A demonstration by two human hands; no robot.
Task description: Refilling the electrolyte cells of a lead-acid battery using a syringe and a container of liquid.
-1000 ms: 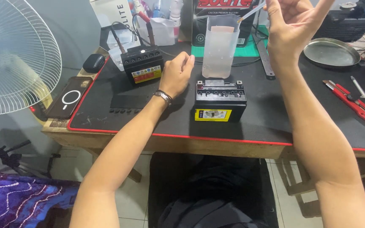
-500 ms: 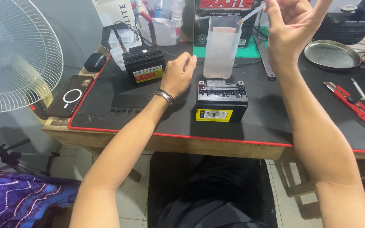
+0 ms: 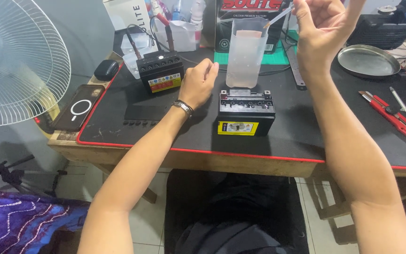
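Note:
A small black battery (image 3: pixel 246 112) with a yellow label stands on the black desk mat (image 3: pixel 306 136) in front of me. A tall clear plastic container (image 3: pixel 245 52) sits upside down on its top. My left hand (image 3: pixel 198 83) rests loosely curled on the mat just left of the battery, holding nothing. My right hand (image 3: pixel 319 32) is raised above the desk, right of the container, fingers pinched on a thin white stick or tube (image 3: pixel 278 18) that points left toward the container's top. A second black battery (image 3: pixel 160 71) stands further back on the left.
A white fan (image 3: pixel 15 66) stands at the left edge, beside a phone (image 3: pixel 77 109) and a black mouse (image 3: pixel 105 69). A round metal plate (image 3: pixel 367 60), a red utility knife (image 3: pixel 391 116) and small tools lie on the right. Boxes and bottles crowd the back.
Both hands stay nearly where they were. The view has shifted very slightly; nothing was picked up or let go.

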